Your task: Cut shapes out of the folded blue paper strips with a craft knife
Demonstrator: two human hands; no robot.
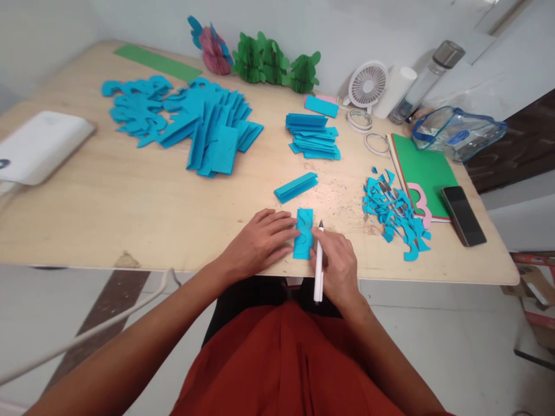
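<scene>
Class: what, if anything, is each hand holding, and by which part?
The right hand holds the pen by its barrel. The left hand grips nothing, only touching the marked paper.

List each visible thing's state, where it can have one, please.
White pen: held, apparently uncapped.
Blue strip: flat, marked with curves.
Blue bundle: folded.
Blue scraps: cut, heaped.
Blue cutouts: cut, piled.
Green figures: pleated, standing.
Phone: screen dark.
Bottle: lid on.
Fan: on or off unclear.
Tape rolls: lying flat.
</scene>
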